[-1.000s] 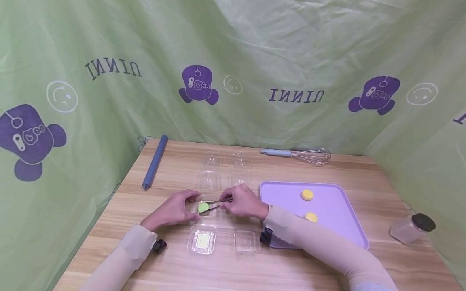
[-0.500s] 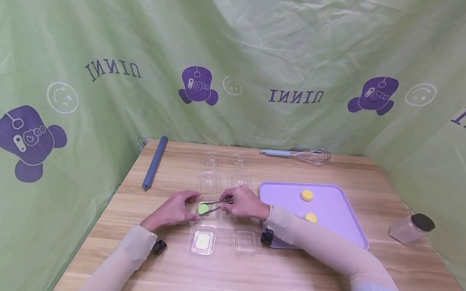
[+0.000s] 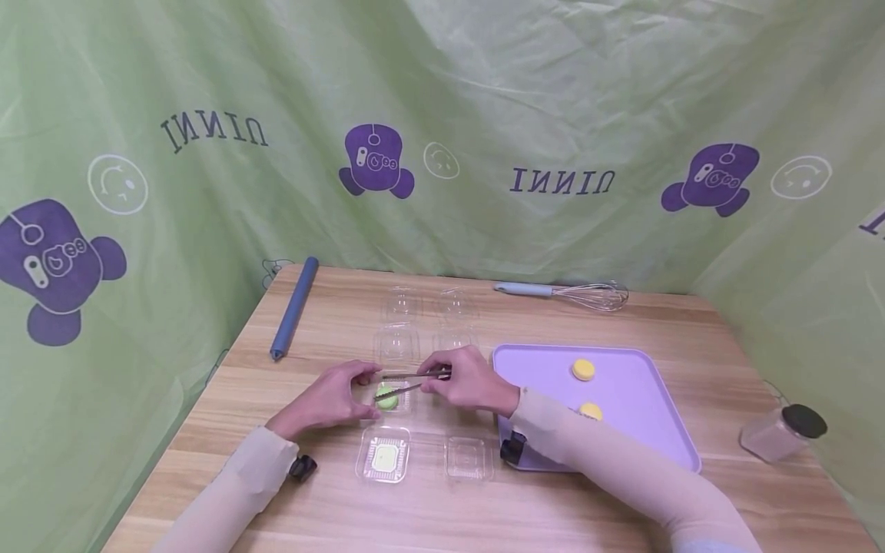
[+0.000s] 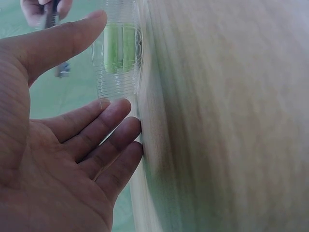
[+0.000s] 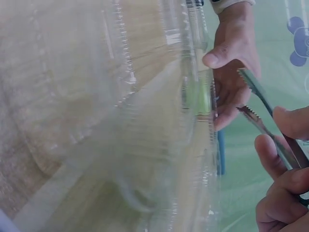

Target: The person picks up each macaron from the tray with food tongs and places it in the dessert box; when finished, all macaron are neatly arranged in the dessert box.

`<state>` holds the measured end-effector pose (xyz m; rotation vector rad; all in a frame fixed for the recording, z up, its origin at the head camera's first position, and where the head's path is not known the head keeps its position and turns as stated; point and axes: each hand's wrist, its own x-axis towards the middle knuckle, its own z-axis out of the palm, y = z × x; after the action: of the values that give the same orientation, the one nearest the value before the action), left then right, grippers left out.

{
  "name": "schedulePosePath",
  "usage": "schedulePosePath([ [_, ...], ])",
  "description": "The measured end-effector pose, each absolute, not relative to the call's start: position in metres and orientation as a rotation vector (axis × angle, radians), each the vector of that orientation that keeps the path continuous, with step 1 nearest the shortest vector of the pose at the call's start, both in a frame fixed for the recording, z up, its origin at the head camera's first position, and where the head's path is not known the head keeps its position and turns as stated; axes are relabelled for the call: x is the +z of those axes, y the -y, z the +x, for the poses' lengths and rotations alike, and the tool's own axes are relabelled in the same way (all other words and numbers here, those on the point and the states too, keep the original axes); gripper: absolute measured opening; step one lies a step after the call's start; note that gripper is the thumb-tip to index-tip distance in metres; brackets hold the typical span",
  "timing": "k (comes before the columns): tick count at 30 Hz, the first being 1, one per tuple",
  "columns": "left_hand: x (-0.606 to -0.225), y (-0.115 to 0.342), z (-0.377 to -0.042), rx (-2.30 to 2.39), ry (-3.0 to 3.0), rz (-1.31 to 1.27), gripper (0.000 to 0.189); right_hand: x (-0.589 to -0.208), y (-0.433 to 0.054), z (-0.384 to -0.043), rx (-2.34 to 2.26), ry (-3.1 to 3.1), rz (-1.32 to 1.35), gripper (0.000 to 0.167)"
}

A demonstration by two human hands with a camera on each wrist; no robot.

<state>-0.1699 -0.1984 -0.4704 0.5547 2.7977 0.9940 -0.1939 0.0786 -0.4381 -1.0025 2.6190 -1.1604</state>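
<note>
A green macaron (image 3: 387, 399) lies inside a clear plastic box (image 4: 113, 86) on the table. Around the box's left side reaches my left hand (image 3: 328, 399), its thumb and loosely extended fingers at opposite edges. In the left wrist view its fingertips (image 4: 120, 106) are right at the plastic wall. My right hand (image 3: 472, 380) grips metal tongs (image 5: 259, 90) with serrated tips. Those tips stand spread apart over the box, nothing between them, and overlap the macaron in the head view.
More clear boxes stand in front, one with a pale square (image 3: 384, 458) in its base, and open lids (image 3: 397, 343) behind. Right is a purple tray (image 3: 650, 392) with two yellow macarons (image 3: 584, 370). A whisk (image 3: 525, 289), blue rolling pin (image 3: 295, 307) and black-lidded jar (image 3: 770, 438) lie around.
The tongs' tips have spread and let go of the green macaron, which stays in the box. My right hand has shifted slightly up and right; the left has stayed put.
</note>
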Motion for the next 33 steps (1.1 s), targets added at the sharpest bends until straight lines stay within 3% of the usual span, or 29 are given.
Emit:
schedulePosePath([
  [16,-0.471,0.198,-0.17,0.989,-2.805,0.548,0.081,-0.411,-0.112,-0.202,-1.457,-2.651,-0.969,0.02],
  [33,-0.472,0.199,-0.171,1.0,-2.779,0.56,0.082,-0.382,-0.184,-0.212,-1.694,-2.782,-0.824,0.023],
])
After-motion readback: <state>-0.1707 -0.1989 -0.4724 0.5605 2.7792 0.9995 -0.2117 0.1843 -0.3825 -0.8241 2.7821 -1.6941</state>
